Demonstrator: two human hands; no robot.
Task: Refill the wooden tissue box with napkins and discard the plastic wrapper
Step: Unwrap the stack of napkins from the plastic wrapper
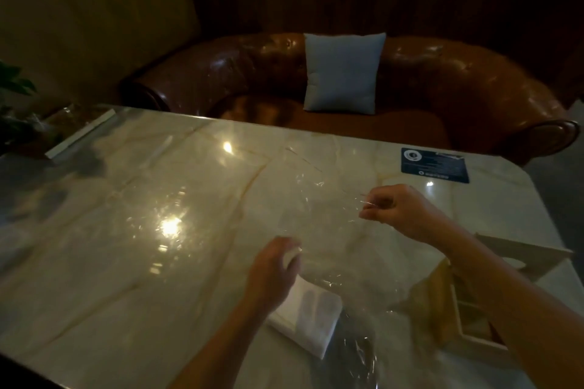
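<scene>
A clear plastic wrapper is stretched in the air above the marble table. My right hand pinches its far right edge. My left hand grips its lower left part, right above a stack of white napkins that lies on the table. The wrapper's tail trails down past the napkins toward the near edge. The wooden tissue box stands open at the right, partly hidden behind my right forearm, with its pale lid lying behind it.
A dark blue card lies at the table's far right. A white strip rests at the far left edge beside a plant. Behind the table stands a brown leather sofa with a grey cushion.
</scene>
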